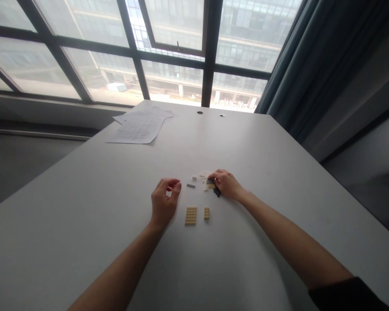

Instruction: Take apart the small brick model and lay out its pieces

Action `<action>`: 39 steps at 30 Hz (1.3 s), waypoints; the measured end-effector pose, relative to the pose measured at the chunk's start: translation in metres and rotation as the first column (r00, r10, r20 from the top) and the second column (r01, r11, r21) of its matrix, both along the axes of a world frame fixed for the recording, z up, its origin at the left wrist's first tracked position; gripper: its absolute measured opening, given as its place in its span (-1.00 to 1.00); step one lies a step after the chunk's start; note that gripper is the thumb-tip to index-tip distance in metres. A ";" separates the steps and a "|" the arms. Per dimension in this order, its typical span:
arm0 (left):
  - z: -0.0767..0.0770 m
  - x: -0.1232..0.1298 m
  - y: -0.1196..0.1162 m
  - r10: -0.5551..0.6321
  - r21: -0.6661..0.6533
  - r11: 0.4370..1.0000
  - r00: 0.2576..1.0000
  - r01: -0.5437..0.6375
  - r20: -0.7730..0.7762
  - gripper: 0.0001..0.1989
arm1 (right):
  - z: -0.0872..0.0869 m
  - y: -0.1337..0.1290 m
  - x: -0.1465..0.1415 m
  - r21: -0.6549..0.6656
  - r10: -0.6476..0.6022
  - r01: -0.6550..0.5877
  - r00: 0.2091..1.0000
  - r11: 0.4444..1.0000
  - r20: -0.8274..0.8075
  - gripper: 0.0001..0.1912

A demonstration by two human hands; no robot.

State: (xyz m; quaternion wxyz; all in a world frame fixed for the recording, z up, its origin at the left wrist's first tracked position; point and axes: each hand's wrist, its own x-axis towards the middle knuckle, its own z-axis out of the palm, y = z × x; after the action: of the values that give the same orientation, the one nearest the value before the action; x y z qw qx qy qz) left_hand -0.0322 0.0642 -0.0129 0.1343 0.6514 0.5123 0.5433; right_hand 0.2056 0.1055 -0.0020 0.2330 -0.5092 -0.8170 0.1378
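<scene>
On the white table, a tan studded plate (191, 216) lies beside a smaller tan brick (206, 213). Above them is a small grey piece (191, 185), with a white piece (194, 178) behind it. My right hand (225, 182) reaches into a pile of small white, tan and dark grey pieces (210, 184); its fingertips touch the dark ones, and whether they grip one is too small to tell. To the left of the grey piece, my left hand (166, 199) hovers near the table with fingers curled and a gap between thumb and fingertips, nothing visible in it.
Printed paper sheets (138, 127) lie at the back left of the table (240, 142). Two round holes are near its far edge. Beyond stand large windows, with a dark curtain (298, 77) at the right.
</scene>
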 end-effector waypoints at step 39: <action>0.019 0.031 -0.028 -0.360 0.131 0.905 0.892 0.405 -0.274 -0.71 | 0.012 -0.097 -0.023 -0.473 -0.348 -0.200 0.450 0.858 -0.822 -0.67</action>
State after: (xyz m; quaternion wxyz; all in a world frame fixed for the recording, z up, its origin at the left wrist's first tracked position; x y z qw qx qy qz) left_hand -0.0009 0.0359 0.0066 0.1143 0.8109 0.3334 0.4672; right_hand 0.1824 0.0087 0.0096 0.4880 -0.4389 -0.4809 0.5813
